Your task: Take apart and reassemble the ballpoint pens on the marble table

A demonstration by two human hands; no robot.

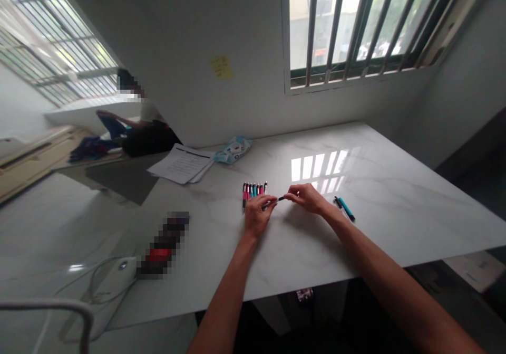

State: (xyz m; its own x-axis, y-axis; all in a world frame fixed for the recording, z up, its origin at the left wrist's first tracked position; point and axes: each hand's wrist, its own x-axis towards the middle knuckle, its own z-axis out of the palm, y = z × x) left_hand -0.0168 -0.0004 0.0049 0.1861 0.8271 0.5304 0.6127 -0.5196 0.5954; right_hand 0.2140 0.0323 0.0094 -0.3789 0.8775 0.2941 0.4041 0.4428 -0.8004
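1. Nearest you is the tabletop (308, 259), hard, flat and glossy, pale with soft grey veining. A smooth round pen would probably slide or roll on it.
2. Above it, your left hand (256, 216) pinches the pale length of a slim pen (281, 199) between thumb and fingers, the other fingers curled close.
3. Your right hand (306, 198) meets the pen's dark end with thumb and forefinger pressed together; its remaining fingers are bent.
4. The pen is between your hands, in front of you. Expect it to be very light and stiff, likely smooth plastic and a little slippery. Hold the barrel near its middle and take the dark end lightly; a hard sideways bend could strain a thin part.
5. To your right, a teal pen (347, 208) lies beside a dark-ended one, both slender and straight.
6. Just beyond your left hand, a row of pens (250, 191) lies side by side, red, teal and dark; your hand hides their near ends.
7. Farther off are flat, thin paper sheets (182, 163) and a crinkled, soft-looking blue-and-white packet (234, 150).
8. Farthest are a yellow note (222, 67) on a matte wall and a window with straight, rigid bars (334, 27).
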